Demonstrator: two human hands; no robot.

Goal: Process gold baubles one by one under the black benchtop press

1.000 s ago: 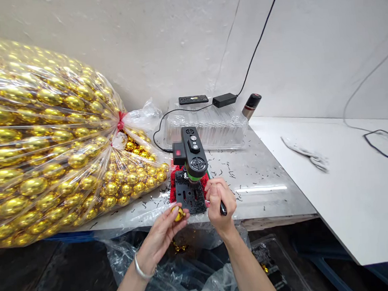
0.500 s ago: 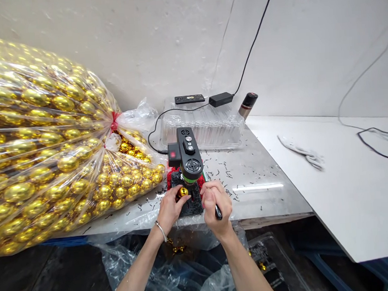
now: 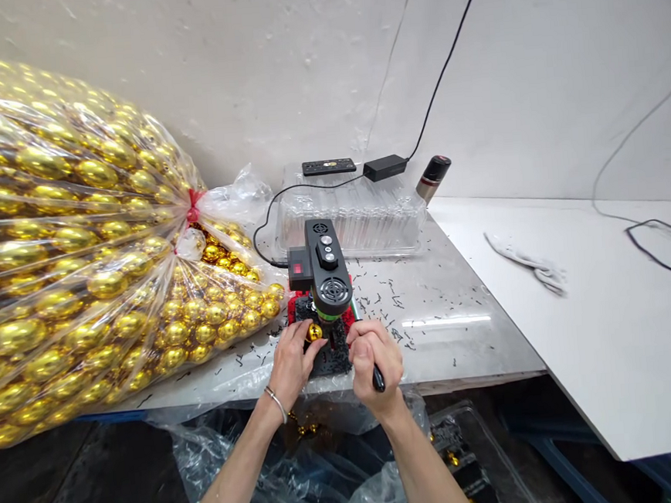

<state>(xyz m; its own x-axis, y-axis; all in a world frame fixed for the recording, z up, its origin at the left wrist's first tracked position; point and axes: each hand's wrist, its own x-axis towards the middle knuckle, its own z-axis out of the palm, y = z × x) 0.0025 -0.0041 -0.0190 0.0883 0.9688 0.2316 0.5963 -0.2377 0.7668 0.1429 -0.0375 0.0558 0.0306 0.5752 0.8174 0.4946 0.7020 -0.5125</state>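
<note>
A black machine with round vents stands on a red and black base near the table's front edge. My left hand holds a shiny gold ball between thumb and fingers, just left of and below the machine's head. My right hand is wrapped round a lever with a black grip, to the right of the base. A large clear bag full of gold balls, tied in red, fills the left side.
Behind the machine are a clear plastic tray, a black power adapter, a remote and a tilted bottle. Gloves lie on the white table. Black scraps dot the metal surface. Plastic sheeting hangs below.
The view has shifted slightly. Both hands keep nearly the same places and grips, with the gold ball still in my left hand.
</note>
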